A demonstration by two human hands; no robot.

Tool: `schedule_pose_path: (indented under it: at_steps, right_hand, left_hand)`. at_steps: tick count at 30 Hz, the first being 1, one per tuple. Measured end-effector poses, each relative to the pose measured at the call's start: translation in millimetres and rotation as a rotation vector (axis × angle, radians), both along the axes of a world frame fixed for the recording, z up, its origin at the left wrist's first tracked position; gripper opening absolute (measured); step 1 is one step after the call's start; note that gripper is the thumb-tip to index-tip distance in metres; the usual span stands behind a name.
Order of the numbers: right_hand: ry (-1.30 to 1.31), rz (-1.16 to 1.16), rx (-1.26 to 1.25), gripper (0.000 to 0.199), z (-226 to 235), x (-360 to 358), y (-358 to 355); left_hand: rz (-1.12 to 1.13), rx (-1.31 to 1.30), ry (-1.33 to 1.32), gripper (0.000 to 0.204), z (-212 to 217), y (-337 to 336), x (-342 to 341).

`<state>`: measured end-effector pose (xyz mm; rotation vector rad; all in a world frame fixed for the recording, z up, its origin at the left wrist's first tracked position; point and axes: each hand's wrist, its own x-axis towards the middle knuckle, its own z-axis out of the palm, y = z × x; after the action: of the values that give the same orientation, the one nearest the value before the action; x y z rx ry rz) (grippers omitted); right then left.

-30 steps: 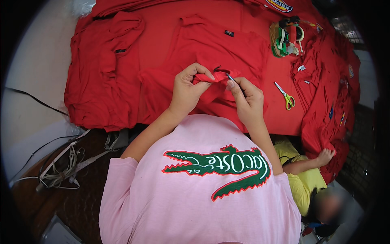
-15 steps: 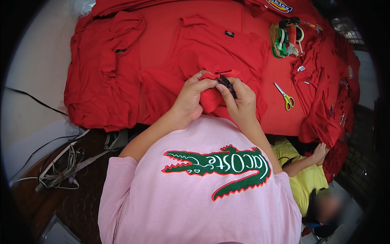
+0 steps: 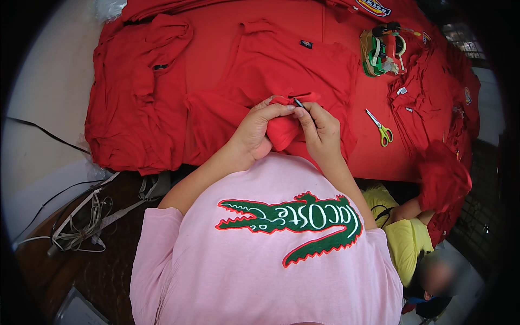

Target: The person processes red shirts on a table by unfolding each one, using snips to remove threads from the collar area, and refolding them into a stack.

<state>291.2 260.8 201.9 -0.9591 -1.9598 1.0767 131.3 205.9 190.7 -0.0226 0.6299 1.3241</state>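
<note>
Both hands work at centre over a red shirt [image 3: 281, 65] spread on the surface. Left hand [image 3: 254, 132] bunches a fold of red fabric [image 3: 283, 132], fingers closed on it. Right hand [image 3: 320, 130] at its 3 o'clock, grip pinching a small dark tool [image 3: 298, 102], long axis toward 11 o'clock, tip touching the fold. Small dark rectangular label [image 3: 306, 44] at 12 o'clock; yellow-handled scissors [image 3: 380, 129] at 3 o'clock.

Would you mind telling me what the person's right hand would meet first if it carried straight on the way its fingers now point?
The right hand points up and left, with a small dark tool at its fingertips. It would probably meet first the bunched red fabric that it already touches, then the left hand gripping that fabric. Depth is hard to judge.
</note>
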Motion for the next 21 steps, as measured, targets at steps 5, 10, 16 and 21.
schedule_pose_path:
  at_steps: [5, 10, 16, 21]
  right_hand:
    - [-0.019, 0.020, -0.074, 0.018, 8.8, 2.7, -0.4]
    - [-0.036, 0.060, -0.095, 0.018, 10.2, 3.1, 1.0]
    - [0.140, 0.038, -0.227, 0.019, -2.6, 4.1, 1.2]
    - [-0.002, 0.048, -0.177, 0.020, 21.3, 6.2, -2.8]
  left_hand:
    - [-0.003, -0.002, -0.015, 0.017, 5.8, -1.1, -0.3]
    - [-0.029, 0.016, -0.035, 0.017, 1.8, -0.7, -0.4]
    - [-0.004, 0.042, 0.029, 0.013, -4.2, -0.7, 0.0]
    - [0.114, 0.055, 0.273, 0.010, 2.3, -3.1, 0.7]
